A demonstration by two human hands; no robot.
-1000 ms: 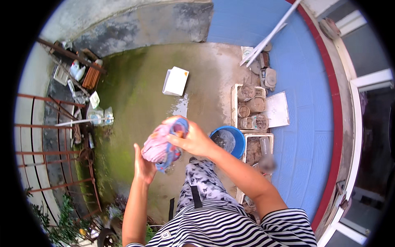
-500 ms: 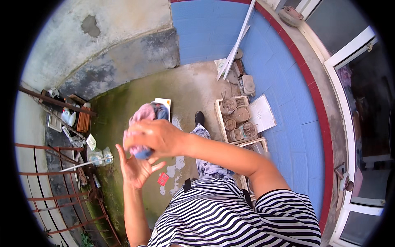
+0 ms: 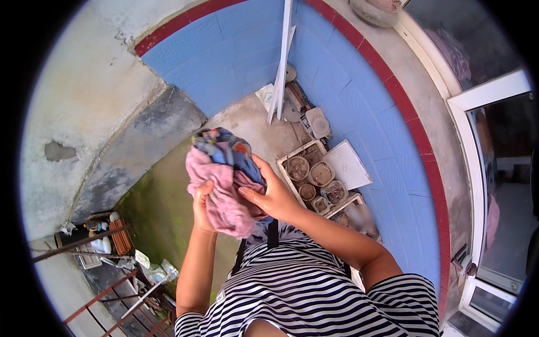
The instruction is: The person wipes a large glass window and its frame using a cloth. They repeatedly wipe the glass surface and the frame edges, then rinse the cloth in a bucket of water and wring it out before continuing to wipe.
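A bunched bundle of cloth, pink cloth [image 3: 216, 182] together with a blue patterned cloth [image 3: 233, 147], is held up in front of my body. My left hand [image 3: 203, 205] grips its left side, thumb lying over the pink folds. From the right, my right hand [image 3: 272, 194] is wrapped around the edge, with its thumb pressed on the pink cloth and its fingers by the blue part. The skin of both hands looks wet. Fingers behind the bundle are partly hidden.
A white foam box [image 3: 283, 168] with several pots of soil stands by the blue wall [image 3: 359, 121]. A white panel [image 3: 348, 163] leans there. White strips [image 3: 281, 67] stand in the corner. Rusty metal bars [image 3: 106, 297] and bottles are at the lower left. A glazed door [image 3: 499, 185] is at right.
My left hand was open below the bundle and now grips it. The right hand has turned and moved right with the cloth, and the view has swung right.
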